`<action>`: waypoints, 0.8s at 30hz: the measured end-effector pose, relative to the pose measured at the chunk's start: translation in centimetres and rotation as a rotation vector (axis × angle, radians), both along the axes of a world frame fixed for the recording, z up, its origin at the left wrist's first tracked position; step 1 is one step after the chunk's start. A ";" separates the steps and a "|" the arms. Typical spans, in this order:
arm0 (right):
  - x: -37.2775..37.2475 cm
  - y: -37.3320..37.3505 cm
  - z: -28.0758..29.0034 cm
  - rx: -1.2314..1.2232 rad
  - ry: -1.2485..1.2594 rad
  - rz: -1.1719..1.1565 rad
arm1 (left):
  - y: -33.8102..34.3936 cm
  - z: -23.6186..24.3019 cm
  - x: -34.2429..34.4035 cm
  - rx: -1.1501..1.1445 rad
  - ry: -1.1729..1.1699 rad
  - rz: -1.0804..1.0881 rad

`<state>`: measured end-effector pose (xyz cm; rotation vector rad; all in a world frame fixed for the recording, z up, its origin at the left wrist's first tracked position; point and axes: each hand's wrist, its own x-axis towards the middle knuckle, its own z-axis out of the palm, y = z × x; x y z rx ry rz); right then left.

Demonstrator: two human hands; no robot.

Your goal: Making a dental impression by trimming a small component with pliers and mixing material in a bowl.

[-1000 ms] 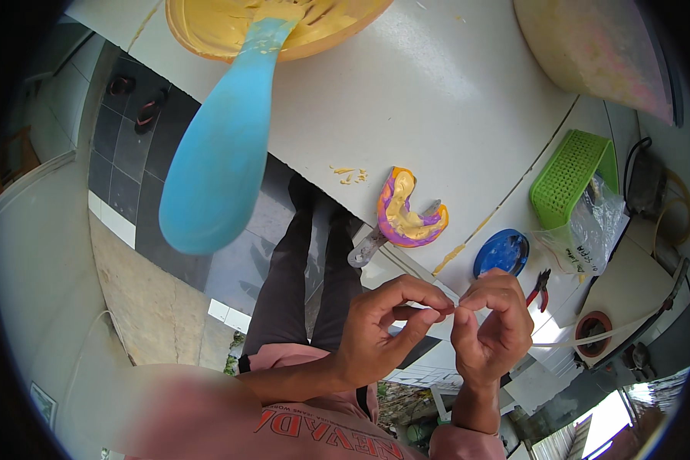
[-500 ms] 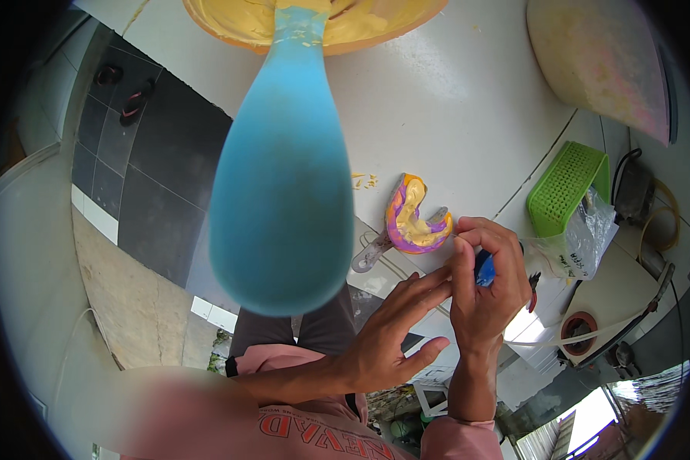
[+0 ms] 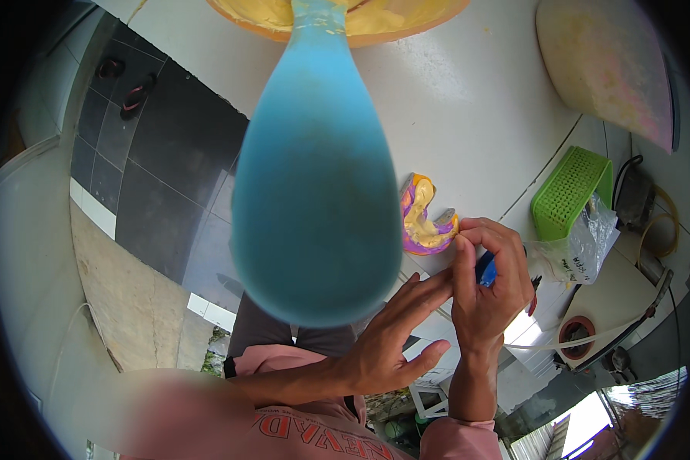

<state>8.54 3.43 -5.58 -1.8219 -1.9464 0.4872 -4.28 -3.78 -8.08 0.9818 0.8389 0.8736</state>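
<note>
A dental impression tray, filled with yellow, purple and orange material, lies on the white table. My right hand is just right of it, thumb and forefinger pinched at the tray's near right end. Whatever is between those fingertips is too small to make out. My left hand is open, its fingers stretched toward my right thumb and touching it or nearly so. Something blue shows behind my right fingers; I cannot tell whether it is held. A large light-blue spatula fills the foreground and hides the tray's handle.
An orange bowl of yellow paste stands at the far edge, the spatula's narrow end over it. To the right are a cloudy plastic tub, a green basket, a clear plastic bag and a brown pot.
The spatula looms larger and has shifted right in the picture. It now covers the tray's handle and some yellow crumbs. The bowl appears farther right and higher; both hands are almost unchanged.
</note>
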 end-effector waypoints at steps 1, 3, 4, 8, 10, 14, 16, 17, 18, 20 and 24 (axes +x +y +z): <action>-0.1 0.0 0.0 0.005 -0.001 0.006 | 0.0 0.1 0.0 0.000 0.002 0.002; -0.3 0.2 0.2 -0.002 0.002 0.003 | 0.0 0.2 -0.1 -0.008 -0.002 0.019; -0.4 0.2 0.3 -0.009 0.000 -0.002 | 0.1 0.2 -0.1 -0.008 -0.003 0.020; -0.3 0.1 0.4 -0.016 -0.007 -0.005 | 0.1 0.2 -0.1 -0.011 -0.013 0.013; -0.2 0.1 0.4 -0.015 -0.004 0.005 | 0.1 0.2 -0.1 -0.006 -0.008 0.011; -0.1 0.0 0.4 -0.021 -0.003 0.011 | 0.2 0.2 -0.2 0.010 0.016 -0.002; -0.1 0.0 0.3 -0.019 -0.008 0.016 | 0.2 0.2 -0.2 0.008 0.017 -0.006; -0.1 0.0 0.3 -0.020 -0.009 0.016 | 0.2 0.2 -0.2 0.005 0.014 -0.013; 0.0 -0.1 0.3 -0.022 -0.010 0.011 | 0.2 0.1 -0.1 0.002 0.011 -0.020; 0.0 -0.1 0.3 -0.024 -0.007 0.008 | 0.0 0.2 -0.1 -0.031 -0.009 -0.019; 0.2 -0.1 0.3 -0.012 -0.014 0.015 | -0.1 0.1 0.1 -0.080 -0.049 -0.024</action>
